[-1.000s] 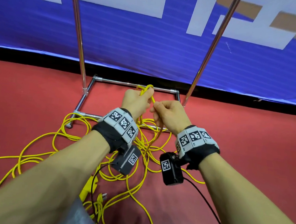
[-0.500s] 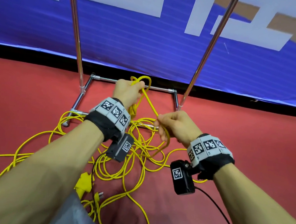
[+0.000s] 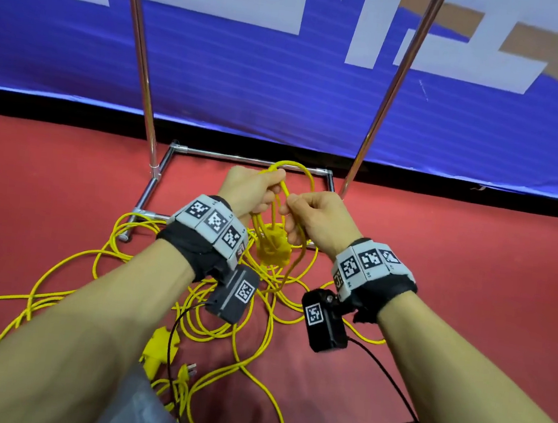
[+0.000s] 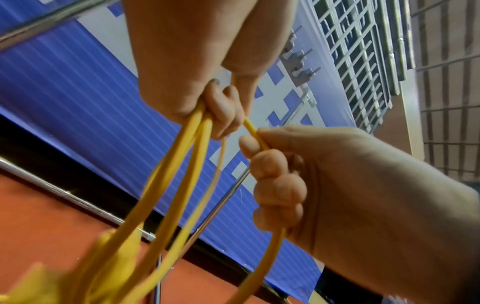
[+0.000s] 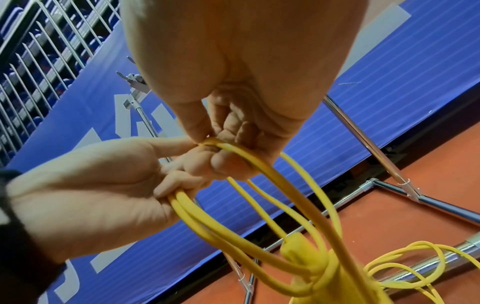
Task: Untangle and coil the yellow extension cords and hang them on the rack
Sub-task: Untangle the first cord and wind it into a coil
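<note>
My left hand (image 3: 256, 188) grips a small coil of yellow extension cord (image 3: 295, 178) whose loops hang below my fist, with a yellow socket block (image 3: 272, 248) dangling under them. In the left wrist view the loops (image 4: 182, 156) run out of my curled fingers. My right hand (image 3: 308, 211) pinches the same cord right beside the left hand, thumb and forefinger on the strand (image 5: 226, 147). The rest of the yellow cord (image 3: 191, 309) lies tangled on the red floor beneath my wrists. The chrome rack (image 3: 142, 59) stands just beyond my hands.
The rack's base frame (image 3: 248, 159) lies on the red floor (image 3: 471, 266) behind my hands, its two uprights rising at left and right (image 3: 394, 85). A blue banner (image 3: 251, 70) closes off the back. Another yellow socket (image 3: 160, 340) and plug (image 3: 190, 371) lie near my knees.
My right hand had drawn back and to the right, pulling a strand out; it has now come back up against the left hand, adding a loop to the coil.
</note>
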`<state>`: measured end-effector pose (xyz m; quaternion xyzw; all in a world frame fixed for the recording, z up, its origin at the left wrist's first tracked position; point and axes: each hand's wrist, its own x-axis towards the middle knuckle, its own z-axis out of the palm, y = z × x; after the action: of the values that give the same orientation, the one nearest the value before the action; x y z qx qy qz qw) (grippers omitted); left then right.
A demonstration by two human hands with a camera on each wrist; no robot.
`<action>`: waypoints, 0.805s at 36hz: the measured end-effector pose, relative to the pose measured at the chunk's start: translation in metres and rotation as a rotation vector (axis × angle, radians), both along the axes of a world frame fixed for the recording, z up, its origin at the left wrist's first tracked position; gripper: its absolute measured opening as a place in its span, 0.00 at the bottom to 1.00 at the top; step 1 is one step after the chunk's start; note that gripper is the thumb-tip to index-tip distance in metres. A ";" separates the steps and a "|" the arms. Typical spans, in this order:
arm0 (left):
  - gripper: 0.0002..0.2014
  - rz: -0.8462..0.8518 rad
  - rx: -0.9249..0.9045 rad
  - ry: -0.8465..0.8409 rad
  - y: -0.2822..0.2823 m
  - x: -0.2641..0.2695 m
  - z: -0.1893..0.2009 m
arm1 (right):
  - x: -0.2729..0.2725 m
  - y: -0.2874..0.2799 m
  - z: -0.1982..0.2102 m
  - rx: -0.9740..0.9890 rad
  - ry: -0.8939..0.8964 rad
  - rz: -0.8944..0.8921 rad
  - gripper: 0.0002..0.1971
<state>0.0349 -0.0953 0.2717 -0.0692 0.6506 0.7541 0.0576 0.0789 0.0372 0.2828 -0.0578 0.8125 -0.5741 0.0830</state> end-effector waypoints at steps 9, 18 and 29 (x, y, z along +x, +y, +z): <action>0.13 -0.085 0.019 0.040 -0.014 -0.004 0.011 | 0.007 0.014 0.001 -0.031 -0.128 0.105 0.13; 0.13 -0.108 -0.027 0.042 -0.029 -0.008 0.010 | 0.017 0.019 0.001 0.012 -0.146 0.256 0.10; 0.14 -0.007 0.025 0.026 -0.015 0.003 0.007 | 0.010 -0.003 -0.005 0.022 -0.026 0.188 0.10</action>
<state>0.0377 -0.1099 0.2782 -0.0562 0.6421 0.7628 0.0526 0.0886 0.0344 0.2778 -0.1256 0.8087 -0.5554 0.1474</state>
